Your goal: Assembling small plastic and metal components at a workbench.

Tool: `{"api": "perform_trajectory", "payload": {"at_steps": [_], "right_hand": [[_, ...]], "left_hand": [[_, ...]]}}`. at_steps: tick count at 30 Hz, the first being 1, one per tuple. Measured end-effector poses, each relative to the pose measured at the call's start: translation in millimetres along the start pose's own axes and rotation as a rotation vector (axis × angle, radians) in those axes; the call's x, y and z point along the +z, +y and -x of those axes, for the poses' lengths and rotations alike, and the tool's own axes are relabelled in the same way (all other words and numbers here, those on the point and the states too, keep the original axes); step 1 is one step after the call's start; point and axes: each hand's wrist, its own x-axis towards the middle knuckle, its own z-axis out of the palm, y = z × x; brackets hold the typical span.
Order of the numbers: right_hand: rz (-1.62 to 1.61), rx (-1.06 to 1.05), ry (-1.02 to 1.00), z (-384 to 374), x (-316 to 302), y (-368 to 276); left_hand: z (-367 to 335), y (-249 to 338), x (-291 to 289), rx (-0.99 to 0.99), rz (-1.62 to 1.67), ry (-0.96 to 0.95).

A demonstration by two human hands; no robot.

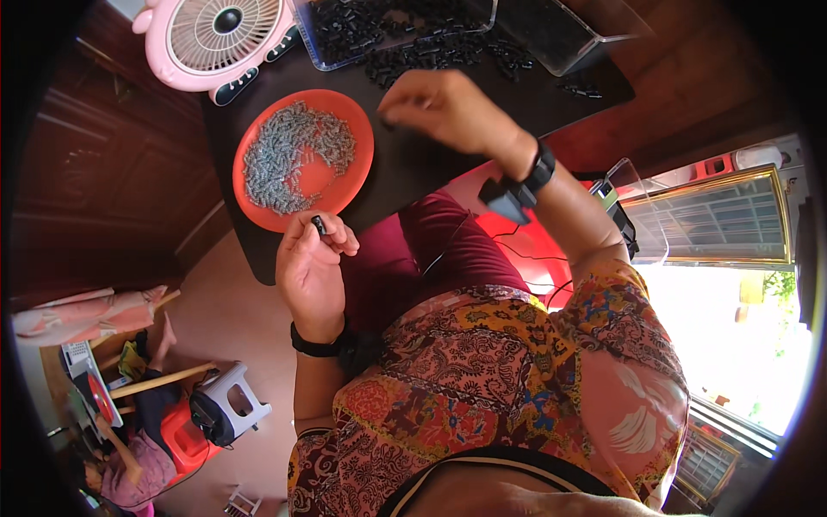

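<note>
My left hand (312,271) is closed on a small black cylindrical plastic piece (319,225), pinched between thumb and fingers at the plate's near edge. The orange-red plate (363,164) holds a heap of small silvery metal springs (280,168), with a bare patch near its middle. Over the dark table, right of the plate, my right hand (452,112) has its fingers curled and is smeared by motion. A small dark spot shows at its fingertips; I cannot make out what it is. Many loose black pieces (431,53) lie in a pile beyond that hand.
A pink fan (177,65) stands at the far left of the dark table (401,177). Clear plastic bins (332,62) are at the back, one with black pieces. Cables run beside my lap over something red. Another person (142,461) sits at the lower left near a grey stool (237,401).
</note>
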Motion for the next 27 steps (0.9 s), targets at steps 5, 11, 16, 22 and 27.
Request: {"api": "perform_trajectory", "payload": {"at_steps": [5,11,16,22,27], "right_hand": [[0.316,0.069,0.017,-11,-27,30],[0.423,-0.127,-0.169,-19,-9,42],[0.521,-0.132,-0.172,-19,-7,41],[0.448,-0.030,-0.147,-18,-14,48],[0.469,-0.065,-0.135,-17,-14,48]], "left_hand": [[0,0,3,-0.013,0.025,0.012],[1,-2,10,-0.040,0.015,-0.004],[3,-1,11,-0.052,0.018,0.014],[2,-3,12,-0.060,0.023,-0.004],[2,-4,11,-0.086,0.020,-0.007]]}}
